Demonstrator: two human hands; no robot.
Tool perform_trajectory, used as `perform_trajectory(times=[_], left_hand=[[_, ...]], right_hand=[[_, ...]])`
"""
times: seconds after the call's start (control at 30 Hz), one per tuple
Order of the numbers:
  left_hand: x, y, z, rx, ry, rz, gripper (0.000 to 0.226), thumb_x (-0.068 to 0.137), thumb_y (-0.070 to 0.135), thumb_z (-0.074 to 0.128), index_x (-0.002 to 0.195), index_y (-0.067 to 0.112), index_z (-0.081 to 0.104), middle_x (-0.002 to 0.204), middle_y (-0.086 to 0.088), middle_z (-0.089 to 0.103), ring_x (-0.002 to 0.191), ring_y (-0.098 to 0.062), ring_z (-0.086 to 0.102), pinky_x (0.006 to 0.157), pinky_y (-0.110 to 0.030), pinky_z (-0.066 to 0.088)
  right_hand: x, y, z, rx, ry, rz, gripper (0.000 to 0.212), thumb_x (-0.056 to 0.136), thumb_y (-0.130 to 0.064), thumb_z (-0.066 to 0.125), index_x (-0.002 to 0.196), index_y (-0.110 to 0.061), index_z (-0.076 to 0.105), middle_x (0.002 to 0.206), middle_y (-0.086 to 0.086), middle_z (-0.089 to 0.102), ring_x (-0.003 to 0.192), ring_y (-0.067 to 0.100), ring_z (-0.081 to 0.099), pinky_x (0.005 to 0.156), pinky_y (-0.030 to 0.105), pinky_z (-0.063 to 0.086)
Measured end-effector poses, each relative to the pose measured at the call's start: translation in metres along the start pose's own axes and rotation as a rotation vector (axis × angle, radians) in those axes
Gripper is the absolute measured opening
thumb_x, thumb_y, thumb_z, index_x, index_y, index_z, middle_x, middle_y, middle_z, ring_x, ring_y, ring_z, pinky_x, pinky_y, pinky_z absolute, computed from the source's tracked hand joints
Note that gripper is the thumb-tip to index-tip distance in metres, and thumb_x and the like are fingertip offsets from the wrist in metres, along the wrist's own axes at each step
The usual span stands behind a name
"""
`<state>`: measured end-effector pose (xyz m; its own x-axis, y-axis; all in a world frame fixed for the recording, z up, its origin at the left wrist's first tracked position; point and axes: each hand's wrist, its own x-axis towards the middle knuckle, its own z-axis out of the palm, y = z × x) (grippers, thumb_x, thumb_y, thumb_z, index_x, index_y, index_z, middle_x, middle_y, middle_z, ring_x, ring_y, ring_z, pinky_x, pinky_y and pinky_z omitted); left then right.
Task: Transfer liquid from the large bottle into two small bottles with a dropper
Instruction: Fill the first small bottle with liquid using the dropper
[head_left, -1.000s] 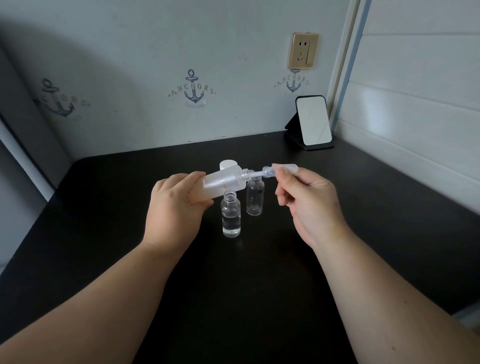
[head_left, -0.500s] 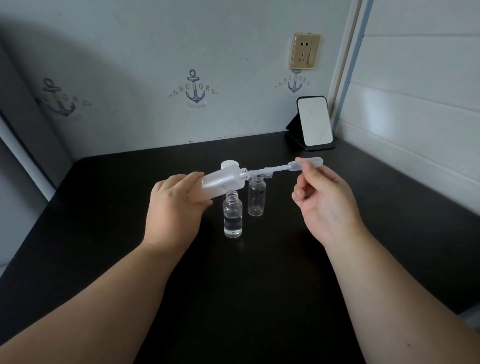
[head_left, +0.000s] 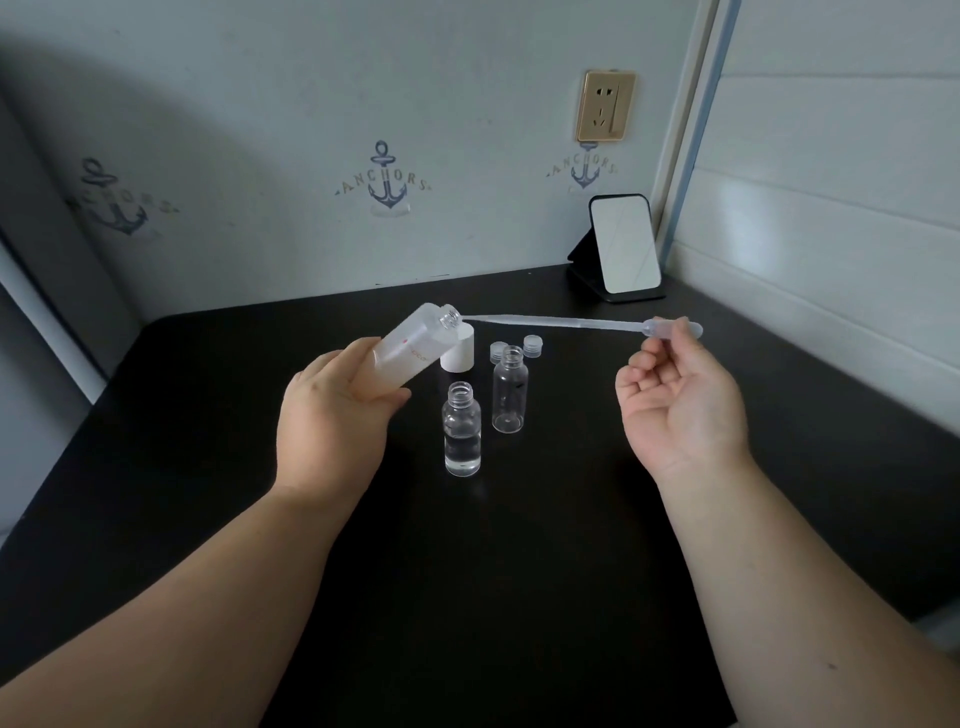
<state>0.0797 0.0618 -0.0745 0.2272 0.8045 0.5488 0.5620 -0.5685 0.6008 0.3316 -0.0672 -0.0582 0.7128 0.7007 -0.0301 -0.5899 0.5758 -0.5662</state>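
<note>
Head view. The dropper (head_left: 561, 323) lies almost level, its long axis running left to right. Its tip sits just at the mouth of the large bottle (head_left: 402, 353); whether it is inside the neck or just clear of it cannot be told. The right hand (head_left: 680, 405) pinches the bulb end between thumb and forefinger, with the other fingers loosely curled and the palm turned up. The left hand (head_left: 332, 421) grips the lower body of the large bottle with fingers wrapped round it, holding it tilted with the open mouth up and to the right.

The next target, judged from fill levels, is the far small bottle (head_left: 510, 389). It stands upright and open on the black table (head_left: 519, 571), below the dropper's stem and nearer the tip than the bulb. It appears empty. The near small bottle (head_left: 462, 428) stands just beside it, toward the person, roughly half full of clear liquid.

The dropper is translucent plastic with a thin stem; any liquid inside cannot be made out. A white cap (head_left: 460, 356) and two small caps (head_left: 532, 345) rest behind the bottles.
</note>
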Motion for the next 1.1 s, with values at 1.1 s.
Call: perform_trajectory(times=[1.1], left_hand=[[0.0013, 0.0006, 0.0026, -0.234, -0.067, -0.259, 0.064, 0.083, 0.053, 0.073, 0.136, 0.024, 0.052, 0.106, 0.02, 0.055, 0.093, -0.004, 0.057, 0.066, -0.014, 0.039]], right_hand=[[0.0026, 0.0009, -0.0002, -0.027, 0.003, 0.013, 0.026, 0.094, -0.019, 0.066, 0.072, -0.011, 0.076, 0.067, -0.001, 0.055, 0.051, 0.01, 0.043, 0.05, 0.02, 0.04]])
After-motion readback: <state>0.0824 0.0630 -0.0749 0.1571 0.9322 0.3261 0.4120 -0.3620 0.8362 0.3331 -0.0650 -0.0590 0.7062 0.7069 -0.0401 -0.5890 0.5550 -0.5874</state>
